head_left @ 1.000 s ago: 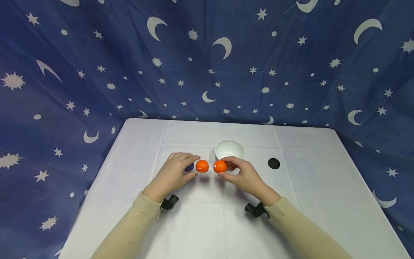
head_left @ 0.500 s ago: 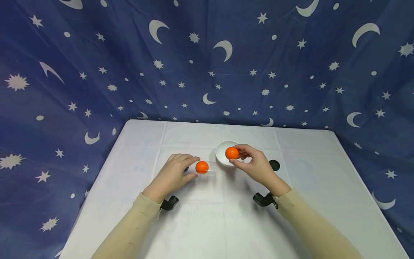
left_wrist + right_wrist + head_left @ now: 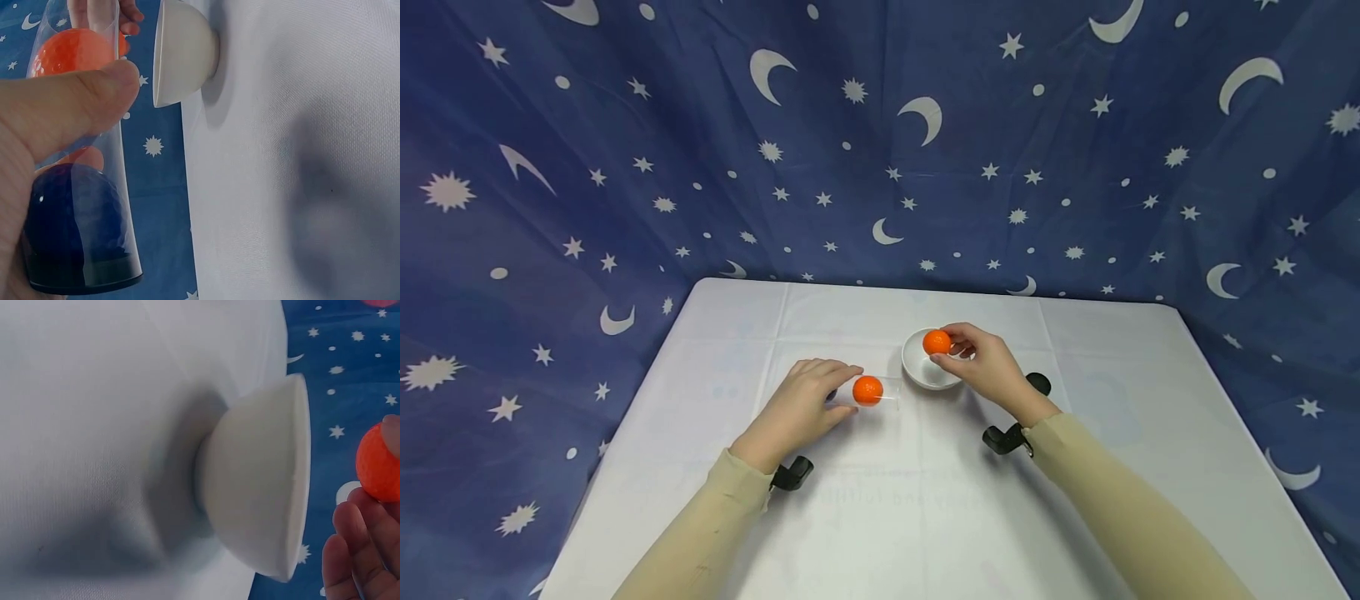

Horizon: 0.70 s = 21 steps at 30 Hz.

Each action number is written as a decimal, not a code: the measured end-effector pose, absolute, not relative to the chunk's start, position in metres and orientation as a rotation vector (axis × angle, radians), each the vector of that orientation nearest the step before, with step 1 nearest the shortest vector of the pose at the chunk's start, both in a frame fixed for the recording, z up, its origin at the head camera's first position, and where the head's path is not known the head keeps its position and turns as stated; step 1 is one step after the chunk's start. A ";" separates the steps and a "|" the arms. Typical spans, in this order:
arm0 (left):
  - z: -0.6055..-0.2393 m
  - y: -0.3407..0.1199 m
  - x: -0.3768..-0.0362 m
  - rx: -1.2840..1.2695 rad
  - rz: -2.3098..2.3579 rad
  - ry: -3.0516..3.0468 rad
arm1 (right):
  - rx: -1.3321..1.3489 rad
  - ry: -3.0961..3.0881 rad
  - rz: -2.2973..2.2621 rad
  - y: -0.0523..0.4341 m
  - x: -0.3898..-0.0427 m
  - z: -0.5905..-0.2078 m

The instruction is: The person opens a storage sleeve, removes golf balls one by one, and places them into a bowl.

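Note:
My left hand (image 3: 801, 408) grips a clear plastic tube (image 3: 872, 391) lying on the white table; an orange ball (image 3: 867, 389) sits inside it. In the left wrist view my thumb (image 3: 69, 106) presses the tube (image 3: 94, 187), which shows the orange ball (image 3: 72, 53) and a dark blue ball (image 3: 75, 212) at its closed end. My right hand (image 3: 981, 362) pinches a second orange ball (image 3: 936, 342) just above the white bowl (image 3: 925, 371). The right wrist view shows the bowl (image 3: 262, 481) from the side and the ball (image 3: 378, 462) at my fingertips.
A black round cap (image 3: 1040, 382) lies on the table right of the bowl, partly behind my right wrist. The white tablecloth (image 3: 887, 517) covers the table. A blue star-and-moon cloth (image 3: 880, 142) hangs behind and at both sides.
My right hand drew an orange ball out of the tube's open end and carried it up and right, to above the bowl. The left hand stayed on the tube.

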<state>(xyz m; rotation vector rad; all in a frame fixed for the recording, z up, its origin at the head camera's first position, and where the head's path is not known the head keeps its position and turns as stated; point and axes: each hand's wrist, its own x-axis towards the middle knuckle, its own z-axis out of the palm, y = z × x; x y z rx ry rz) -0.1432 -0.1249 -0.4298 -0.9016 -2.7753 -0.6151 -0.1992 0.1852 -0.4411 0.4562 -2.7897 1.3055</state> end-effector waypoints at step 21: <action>-0.436 -0.131 -0.141 -0.891 -0.635 -2.786 | 0.504 -2.989 0.993 0.166 -0.219 -0.461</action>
